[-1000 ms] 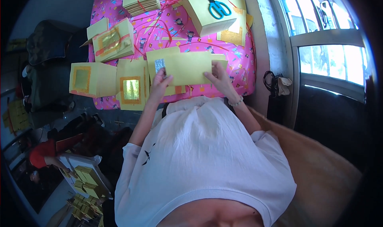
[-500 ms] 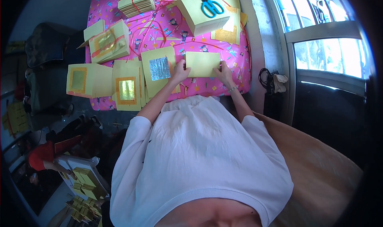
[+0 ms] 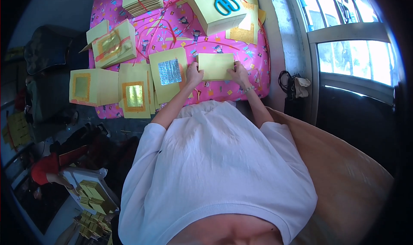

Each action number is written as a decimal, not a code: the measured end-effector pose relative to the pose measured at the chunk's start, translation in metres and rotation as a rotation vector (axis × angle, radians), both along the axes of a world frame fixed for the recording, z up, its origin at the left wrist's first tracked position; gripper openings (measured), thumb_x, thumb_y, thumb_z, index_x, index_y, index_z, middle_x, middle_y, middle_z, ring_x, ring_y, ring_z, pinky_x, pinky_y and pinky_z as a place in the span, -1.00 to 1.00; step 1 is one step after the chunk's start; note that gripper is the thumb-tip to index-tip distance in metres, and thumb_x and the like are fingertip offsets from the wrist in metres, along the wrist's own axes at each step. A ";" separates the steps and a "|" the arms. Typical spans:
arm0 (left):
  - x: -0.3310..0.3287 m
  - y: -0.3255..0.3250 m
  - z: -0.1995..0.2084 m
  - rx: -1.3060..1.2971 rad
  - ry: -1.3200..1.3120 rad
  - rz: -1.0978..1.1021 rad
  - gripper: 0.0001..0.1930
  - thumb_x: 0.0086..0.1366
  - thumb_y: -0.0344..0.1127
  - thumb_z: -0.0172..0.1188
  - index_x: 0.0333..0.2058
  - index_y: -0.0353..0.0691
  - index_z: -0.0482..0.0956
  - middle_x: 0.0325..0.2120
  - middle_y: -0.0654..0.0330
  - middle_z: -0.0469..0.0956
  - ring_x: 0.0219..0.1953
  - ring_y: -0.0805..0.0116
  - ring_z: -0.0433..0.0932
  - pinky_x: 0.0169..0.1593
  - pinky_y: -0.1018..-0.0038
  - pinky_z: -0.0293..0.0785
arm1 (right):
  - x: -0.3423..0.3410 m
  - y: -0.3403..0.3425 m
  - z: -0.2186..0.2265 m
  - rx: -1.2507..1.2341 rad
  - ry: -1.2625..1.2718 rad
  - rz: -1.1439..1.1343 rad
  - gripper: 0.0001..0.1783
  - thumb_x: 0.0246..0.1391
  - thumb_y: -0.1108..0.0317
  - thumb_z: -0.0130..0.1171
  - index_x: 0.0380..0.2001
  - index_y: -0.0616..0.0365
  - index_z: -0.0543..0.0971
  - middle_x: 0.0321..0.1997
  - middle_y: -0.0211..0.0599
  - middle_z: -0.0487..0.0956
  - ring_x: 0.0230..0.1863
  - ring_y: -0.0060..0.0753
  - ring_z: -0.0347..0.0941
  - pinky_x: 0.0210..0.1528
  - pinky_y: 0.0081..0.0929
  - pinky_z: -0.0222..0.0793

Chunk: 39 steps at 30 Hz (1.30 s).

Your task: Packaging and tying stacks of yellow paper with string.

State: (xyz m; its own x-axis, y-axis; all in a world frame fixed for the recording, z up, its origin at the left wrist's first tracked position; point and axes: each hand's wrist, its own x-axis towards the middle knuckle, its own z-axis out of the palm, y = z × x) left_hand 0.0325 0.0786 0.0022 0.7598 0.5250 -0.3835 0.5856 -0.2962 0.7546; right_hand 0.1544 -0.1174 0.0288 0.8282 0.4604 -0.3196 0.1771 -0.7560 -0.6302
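Note:
Between my two hands is a stack of plain yellow paper sheets (image 3: 216,66), lying level at the near edge of the table. My left hand (image 3: 195,74) closes on its left end, and my right hand (image 3: 239,74) grips its right end with the thumb on top. How thick the stack is cannot be made out from above. Just left of my left hand lies a yellow paper with a silver foil square (image 3: 170,72). Beside that are a yellow paper with a gold foil square (image 3: 135,96) and another with a duller square (image 3: 82,87).
A pink patterned cloth (image 3: 206,92) covers the table. Blue-handled scissors (image 3: 226,5) rest on a thick paper block (image 3: 202,12). A tied paper bundle (image 3: 143,2) and a foil-topped stack (image 3: 112,45) lie farther left. At lower left, a person in red (image 3: 45,169) works over a white tray (image 3: 105,182).
Both hands still hold the yellow stack in nearly the same place. The whole view has shifted slightly, moving the table things a little left and up.

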 end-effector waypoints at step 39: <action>-0.159 0.072 0.057 0.330 -0.210 -0.487 -0.65 -0.15 -0.24 0.41 -0.35 -0.18 0.55 -0.33 0.20 0.45 -0.16 0.19 0.43 -0.06 0.34 0.38 | -0.126 0.116 0.044 -0.068 -0.295 1.149 -0.53 -0.19 0.25 0.31 -0.24 0.22 0.36 -0.22 -0.16 0.44 -0.25 -0.14 0.51 -0.26 -0.26 0.48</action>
State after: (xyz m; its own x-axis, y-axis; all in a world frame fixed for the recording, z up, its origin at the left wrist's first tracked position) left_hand -0.1268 0.1509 0.0592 0.9834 0.1643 -0.0766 0.1734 -0.7291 0.6621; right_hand 0.0286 -0.0019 0.0726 -0.0138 0.9711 -0.2383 0.9048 -0.0893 -0.4163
